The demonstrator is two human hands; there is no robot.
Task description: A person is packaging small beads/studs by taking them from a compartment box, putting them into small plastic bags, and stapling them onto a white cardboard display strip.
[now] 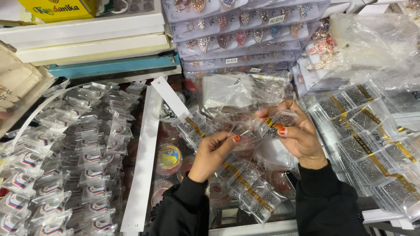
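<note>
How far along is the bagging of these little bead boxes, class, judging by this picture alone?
Done, it seems: a row of bagged boxes lies at the right. In hand: the right hand holds a small box at the mouth of a clear bag that the left hand pinches. Left: more boxes with gold bands lie below the hands; whether they are bagged is unclear.

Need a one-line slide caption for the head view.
Left hand and right hand hold a small clear compartment box over packaged trinkets.
</note>
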